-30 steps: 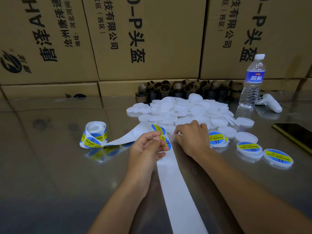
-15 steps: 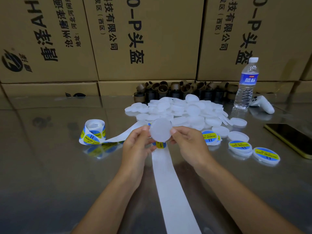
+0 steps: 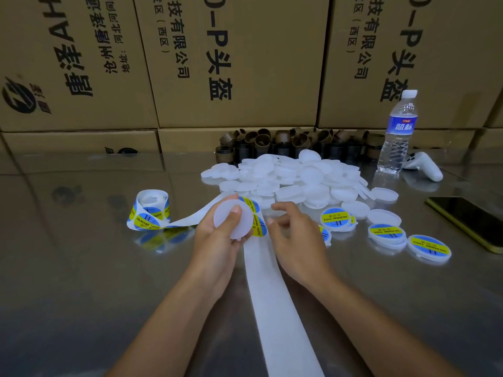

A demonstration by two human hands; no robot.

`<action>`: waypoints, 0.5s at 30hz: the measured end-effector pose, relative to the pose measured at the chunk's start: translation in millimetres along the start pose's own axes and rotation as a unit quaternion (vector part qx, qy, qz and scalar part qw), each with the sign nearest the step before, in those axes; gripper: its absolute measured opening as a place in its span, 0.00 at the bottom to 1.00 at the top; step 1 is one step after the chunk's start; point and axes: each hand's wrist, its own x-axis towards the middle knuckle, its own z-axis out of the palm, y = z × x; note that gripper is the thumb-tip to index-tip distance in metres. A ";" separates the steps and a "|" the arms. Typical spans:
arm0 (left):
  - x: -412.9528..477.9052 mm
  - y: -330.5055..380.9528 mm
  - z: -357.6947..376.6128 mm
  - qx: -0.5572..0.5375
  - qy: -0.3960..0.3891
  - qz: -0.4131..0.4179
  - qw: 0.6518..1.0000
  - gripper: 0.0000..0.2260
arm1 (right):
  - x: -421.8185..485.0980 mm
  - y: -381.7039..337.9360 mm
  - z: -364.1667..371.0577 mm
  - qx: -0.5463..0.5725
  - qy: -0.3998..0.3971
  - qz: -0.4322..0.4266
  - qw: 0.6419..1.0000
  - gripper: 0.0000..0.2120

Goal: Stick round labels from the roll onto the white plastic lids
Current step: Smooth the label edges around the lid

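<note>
Label roll (image 3: 151, 210): seen standing on edge at the far left of the steel table (image 3: 81, 268), its backing strip (image 3: 275, 295) paid out to the centre and then toward the camera. The strip is best kept flat and taut, it is judged, so that the next label can be lifted by its edge without creasing.
Left hand (image 3: 217, 240): curled round a blank white lid (image 3: 234, 220), with the thumb (image 3: 235, 209) pressed on the upper face and the other fingers hidden beneath.
Blank lid: held just above the strip, face turned up, its right rim overlapping the labels. It should be kept steady so that a label can be centred and smoothed outward from the middle.
Labels (image 3: 257, 224): two blue-and-yellow rounds are shown on the strip between the two hands, partly covered by the lid.
Right hand (image 3: 296, 240): nothing is held. The fingers are loosely bent, with the fingertips (image 3: 270, 220) just beside the nearer label's edge; contact cannot be told.
Lid pile (image 3: 294, 178): unlabelled lids are heaped behind the hands.
Labelled lids (image 3: 388, 235): laid out at right, apart from both hands.
</note>
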 end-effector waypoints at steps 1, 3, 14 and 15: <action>-0.1 0.7 -0.2 -0.007 -0.001 -0.001 1.000 0.08 | 1.6 4.3 1.2 -0.034 -0.022 0.002 0.999 0.18; -0.3 1.8 -0.4 -0.017 0.000 -0.006 1.000 0.09 | 5.8 9.8 3.7 -0.063 -0.069 0.007 0.996 0.21; 0.0 5.0 0.9 -0.048 0.019 -0.031 0.998 0.10 | 14.3 2.2 5.4 0.019 -0.138 0.048 0.989 0.17; -0.3 5.2 1.1 -0.046 0.017 -0.029 0.998 0.09 | 13.4 -1.0 4.6 0.067 -0.134 0.055 0.987 0.15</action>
